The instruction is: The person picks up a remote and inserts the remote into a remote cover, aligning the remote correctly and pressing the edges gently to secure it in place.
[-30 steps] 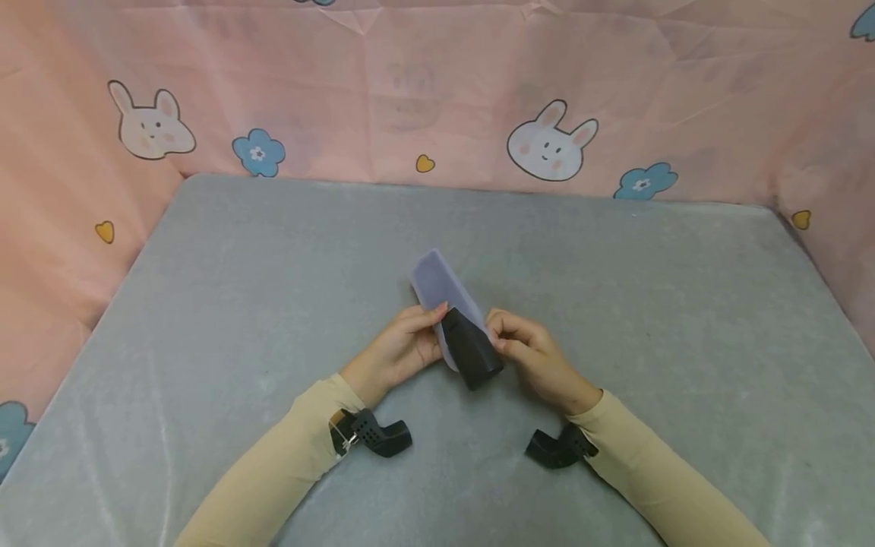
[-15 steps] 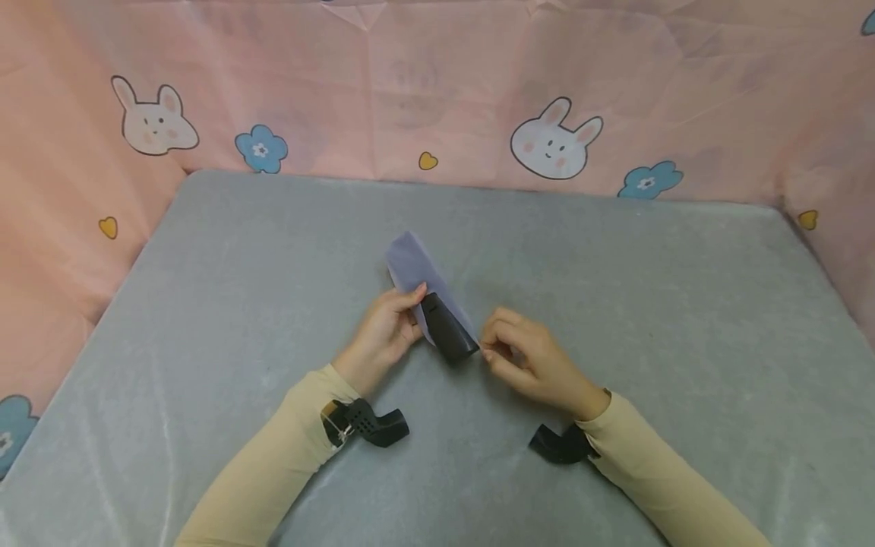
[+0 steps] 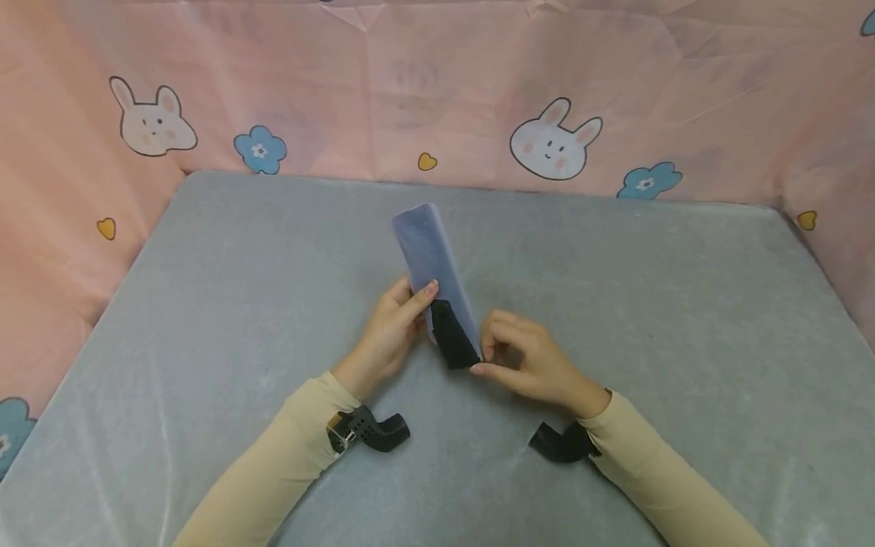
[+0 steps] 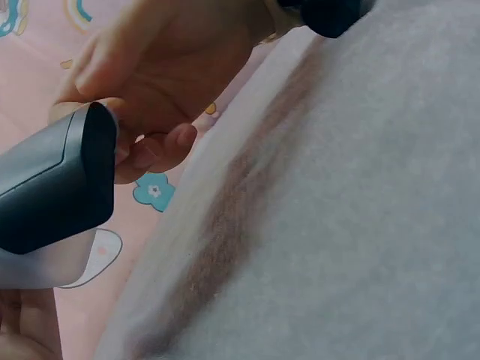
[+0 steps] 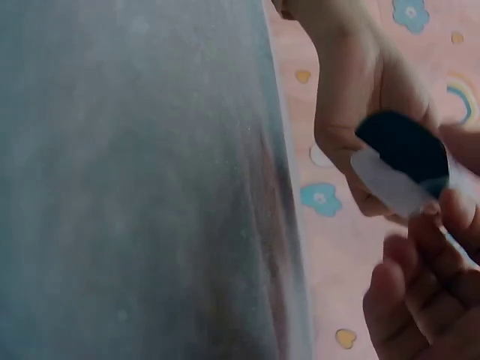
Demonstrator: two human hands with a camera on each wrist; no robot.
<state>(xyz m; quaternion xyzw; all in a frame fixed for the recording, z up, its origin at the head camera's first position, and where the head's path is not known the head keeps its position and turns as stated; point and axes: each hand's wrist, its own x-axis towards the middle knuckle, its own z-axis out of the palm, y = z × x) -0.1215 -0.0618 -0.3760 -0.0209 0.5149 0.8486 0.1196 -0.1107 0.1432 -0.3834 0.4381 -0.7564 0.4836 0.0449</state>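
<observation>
A flat lavender sleeve-like piece (image 3: 431,247) slants upward between the hands in the head view. Against its lower front lies a tapered black piece (image 3: 453,338); the left wrist view shows its rounded end and a seam. My left hand (image 3: 383,334) grips the lavender piece from the left, thumb across its front just above the black one. From the other side, my right hand (image 3: 536,361) pinches the lower right corner with thumb and forefinger. In the right wrist view, right fingertips (image 5: 457,210) meet the lavender edge beside the dark end. Most left fingers are hidden behind.
Beneath both hands spreads a grey cloth-covered table (image 3: 273,266). A pink curtain (image 3: 328,91) printed with rabbits and flowers surrounds its back and sides. Black wrist cameras (image 3: 383,431) jut inward from both sleeves.
The lavender piece, with the black one, dipped left and has now tipped up, its far end higher. My right fingers slipped from its side and now pinch its lower corner.
</observation>
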